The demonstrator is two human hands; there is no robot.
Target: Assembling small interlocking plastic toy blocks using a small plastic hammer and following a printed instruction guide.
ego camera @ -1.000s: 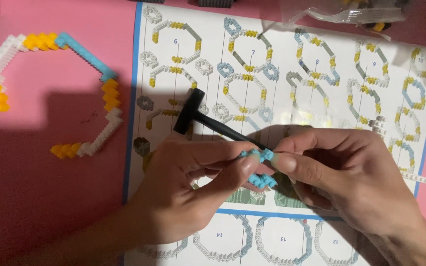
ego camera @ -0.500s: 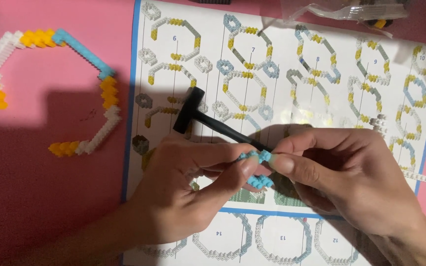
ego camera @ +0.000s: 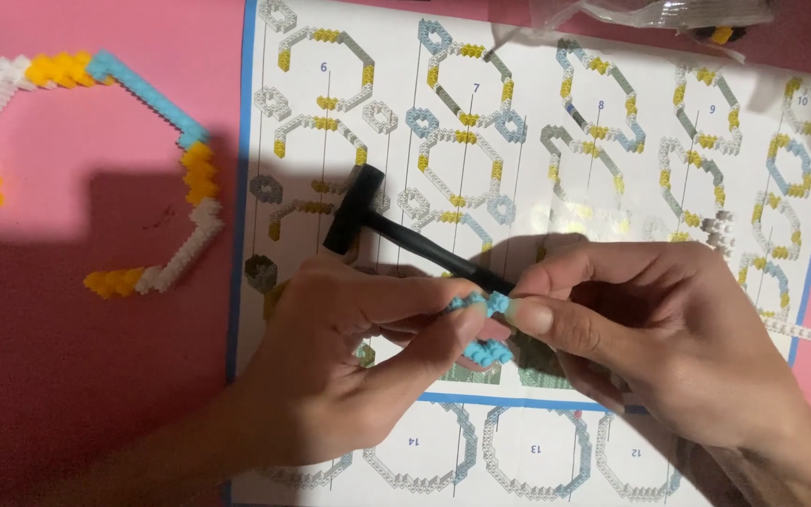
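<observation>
Head view: left hand (ego camera: 349,376) and right hand (ego camera: 668,347), unmoved since earlier, pinching small blue brick piece (ego camera: 482,327); black mini hammer (ego camera: 396,235) tucked between them.

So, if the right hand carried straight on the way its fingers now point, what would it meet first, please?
The right hand points leftward, so it would most likely meet the left hand first, at the small blue brick piece both pinch; depth there is hard to judge.

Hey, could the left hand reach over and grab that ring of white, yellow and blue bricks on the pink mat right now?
Probably not at once. The left hand is pinching small blue bricks together with the right hand, so its grip is full. The brick ring lies in the open on its side, nothing between.
</observation>
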